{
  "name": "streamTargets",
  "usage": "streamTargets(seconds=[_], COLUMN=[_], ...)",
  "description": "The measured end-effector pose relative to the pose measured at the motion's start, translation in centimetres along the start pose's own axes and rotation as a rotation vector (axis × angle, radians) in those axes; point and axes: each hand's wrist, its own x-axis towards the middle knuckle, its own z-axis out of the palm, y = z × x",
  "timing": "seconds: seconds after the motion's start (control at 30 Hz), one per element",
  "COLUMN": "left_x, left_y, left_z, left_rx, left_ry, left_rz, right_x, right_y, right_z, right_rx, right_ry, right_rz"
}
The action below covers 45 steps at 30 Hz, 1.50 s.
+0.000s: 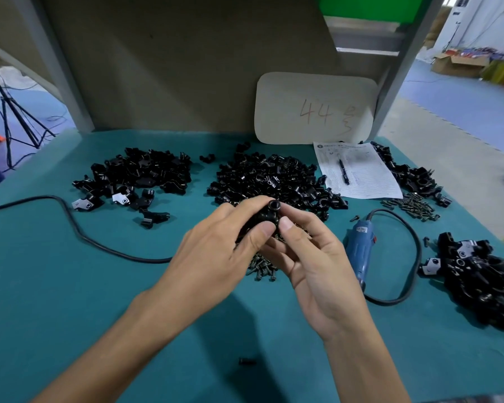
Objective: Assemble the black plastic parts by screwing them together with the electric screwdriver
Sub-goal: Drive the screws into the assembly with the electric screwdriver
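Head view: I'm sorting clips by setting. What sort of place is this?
Probably a factory assembly bench: heaps of small black plastic parts on a teal table mat, a blue corded electric screwdriver, and a printed paper worksheet.

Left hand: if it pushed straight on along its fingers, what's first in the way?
The left hand grips the black part; straight on, the right hand on that part likely comes first, then the middle pile of parts. Depth unclear.

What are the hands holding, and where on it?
The left hand and right hand grip one black plastic part around its body, below its round end.
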Motion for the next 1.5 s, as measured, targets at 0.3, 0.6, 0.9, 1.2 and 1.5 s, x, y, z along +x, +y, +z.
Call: streamTargets(seconds=[0.3, 0.6, 0.9, 1.2, 1.5], left_x=[0.2, 0.4, -0.1, -0.4, -0.2], left_y=[0.8, 1.9, 2.9, 3.7, 3.8], left_z=[-1.0, -2.8, -2.8, -2.4, -2.3], left_rx=[-0.118, -0.222, -0.052, -0.045, -0.049], left_ry=[-0.097, -0.162, -0.115, -0.043, -0.060], left_rz=[0.066, 0.136, 0.164, 0.174, 0.158], right_x=[-0.6, -1.2, -1.6, -1.7, -1.6], right_y=[-0.6, -1.1, -1.9, -1.9, -2.0], right_z=[0.4, 1.0, 1.0, 0.9, 1.0], right_rx=[-0.031, 0.034, 0.040, 0.055, 0.053], right_ry=[0.018, 0.020, -0.010, 0.005, 0.011], right_rz=[-0.076, -0.045, -0.066, -0.055, -0.052])
